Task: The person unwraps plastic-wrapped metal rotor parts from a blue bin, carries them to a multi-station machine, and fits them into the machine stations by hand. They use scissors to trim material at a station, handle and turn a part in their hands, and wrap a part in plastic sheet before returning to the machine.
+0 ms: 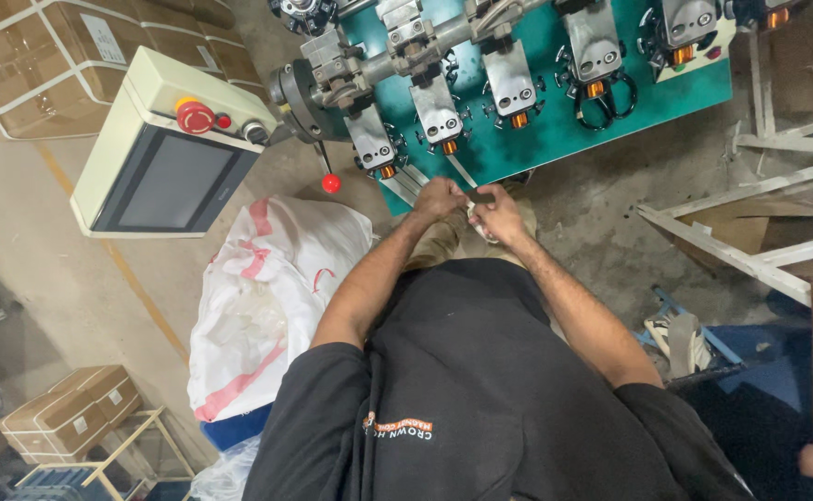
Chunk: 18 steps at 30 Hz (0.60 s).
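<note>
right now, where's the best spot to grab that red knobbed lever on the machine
Probably the red ball knob at its free lower end, pinched from the person's side: it hangs clear below the grey hub, nothing around it. The left hand is nearest.

A cream control box (160, 139) with a red stop button (195, 117) stands left; a white sack (262, 297) lies below, strapped cartons (40, 56) behind.

Teal machine panel (555, 130), red-striped white sack (262, 297), black shirt (490, 390), perhaps copper-coloured coils (519, 120).
</note>
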Each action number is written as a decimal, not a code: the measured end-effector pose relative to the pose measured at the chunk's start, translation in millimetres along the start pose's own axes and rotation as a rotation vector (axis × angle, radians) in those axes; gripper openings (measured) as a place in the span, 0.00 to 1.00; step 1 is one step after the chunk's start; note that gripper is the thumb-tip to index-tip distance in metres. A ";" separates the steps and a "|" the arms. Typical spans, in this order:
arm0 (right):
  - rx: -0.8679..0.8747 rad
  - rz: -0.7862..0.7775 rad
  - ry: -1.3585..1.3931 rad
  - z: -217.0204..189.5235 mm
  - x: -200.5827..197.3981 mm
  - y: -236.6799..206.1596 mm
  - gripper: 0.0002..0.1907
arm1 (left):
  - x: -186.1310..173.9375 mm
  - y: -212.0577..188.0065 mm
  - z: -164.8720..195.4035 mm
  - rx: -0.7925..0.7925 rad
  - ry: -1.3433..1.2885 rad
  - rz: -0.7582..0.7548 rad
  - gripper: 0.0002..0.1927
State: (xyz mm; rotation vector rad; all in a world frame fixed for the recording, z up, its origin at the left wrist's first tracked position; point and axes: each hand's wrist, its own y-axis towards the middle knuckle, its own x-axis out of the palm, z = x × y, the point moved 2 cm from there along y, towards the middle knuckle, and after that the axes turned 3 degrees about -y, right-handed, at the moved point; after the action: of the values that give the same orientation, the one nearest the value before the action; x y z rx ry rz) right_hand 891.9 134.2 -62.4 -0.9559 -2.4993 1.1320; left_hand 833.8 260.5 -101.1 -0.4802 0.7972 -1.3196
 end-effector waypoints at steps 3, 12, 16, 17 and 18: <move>0.197 0.019 0.104 2.7 4.4 11.4 0.12 | -20.7 9.4 14.8 0.107 0.439 0.350 0.11; 0.480 -0.087 0.816 17.0 11.8 33.6 0.07 | -41.8 13.7 20.4 -0.075 0.020 0.587 0.38; 0.213 0.127 0.299 19.0 6.1 21.5 0.11 | -39.0 6.1 21.3 -0.014 0.000 0.552 0.25; 0.077 0.093 0.226 17.4 5.7 15.1 0.12 | -35.5 3.1 18.4 -0.033 0.016 0.455 0.23; -0.059 0.060 0.154 13.8 4.4 10.2 0.13 | -31.6 1.5 15.9 -0.050 0.034 0.356 0.20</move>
State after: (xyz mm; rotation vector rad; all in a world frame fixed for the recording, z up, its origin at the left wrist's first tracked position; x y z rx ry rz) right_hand 887.0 134.0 -79.4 -1.0971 -2.4074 0.9661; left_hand 845.1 289.5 -84.2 -0.3367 0.8991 -0.9815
